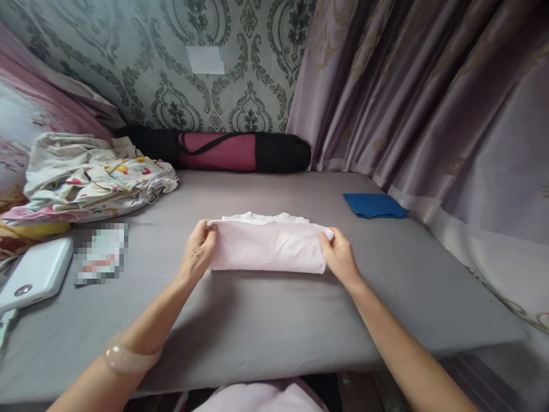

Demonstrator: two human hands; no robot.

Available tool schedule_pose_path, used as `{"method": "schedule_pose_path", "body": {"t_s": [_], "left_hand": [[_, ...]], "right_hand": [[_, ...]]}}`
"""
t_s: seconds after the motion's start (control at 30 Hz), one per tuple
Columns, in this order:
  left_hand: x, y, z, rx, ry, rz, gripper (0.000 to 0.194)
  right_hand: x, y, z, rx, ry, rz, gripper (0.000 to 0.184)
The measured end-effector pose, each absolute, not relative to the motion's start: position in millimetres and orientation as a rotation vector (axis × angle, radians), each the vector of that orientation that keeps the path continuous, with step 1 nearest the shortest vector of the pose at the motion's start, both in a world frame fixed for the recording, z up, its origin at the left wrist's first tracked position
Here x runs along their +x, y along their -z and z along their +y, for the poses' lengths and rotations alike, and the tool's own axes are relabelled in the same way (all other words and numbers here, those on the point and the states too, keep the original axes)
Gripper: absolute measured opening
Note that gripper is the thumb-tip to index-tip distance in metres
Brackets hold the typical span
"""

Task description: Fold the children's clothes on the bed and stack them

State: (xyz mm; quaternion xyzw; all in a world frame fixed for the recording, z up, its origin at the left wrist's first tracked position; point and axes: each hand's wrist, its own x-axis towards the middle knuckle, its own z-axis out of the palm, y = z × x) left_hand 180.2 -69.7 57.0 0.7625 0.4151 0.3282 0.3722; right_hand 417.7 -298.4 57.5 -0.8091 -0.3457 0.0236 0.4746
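A pale pink folded garment (268,246) lies across the middle of the grey bed sheet (257,320). My left hand (198,252) pinches its left end, fingers closed on the cloth. At the opposite end my right hand (338,254) grips the upper right corner. Both hands hold the top fold a little above the layer beneath. A translucent bangle sits on my left wrist.
A folded blue cloth (374,205) lies at the far right by the purple curtain (429,114). A black and maroon roll bag (223,151) rests against the wall. A pile of printed clothes (94,174) and a white power bank (36,273) lie at the left.
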Motion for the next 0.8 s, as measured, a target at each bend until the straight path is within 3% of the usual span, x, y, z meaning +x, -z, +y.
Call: {"method": "schedule_pose_path", "body": {"t_s": [0.2, 0.4, 0.8], "left_hand": [[219.6, -39.0, -42.2, 2.084, -0.788, 1.163, 0.019], [232.4, -30.5, -29.0, 2.252, -0.723, 1.186, 0.024], [244.9, -20.5, -21.0, 2.503, -0.379, 1.442, 0.029]], "right_hand": [[442.5, -38.8, -255.1, -2.314, 0.091, -0.882, 0.029], [454.1, -32.1, -237.6, -2.541, 0.113, -0.97, 0.035], [459.3, -28.0, -222.6, -2.812, -0.008, -0.846, 0.039]]}}
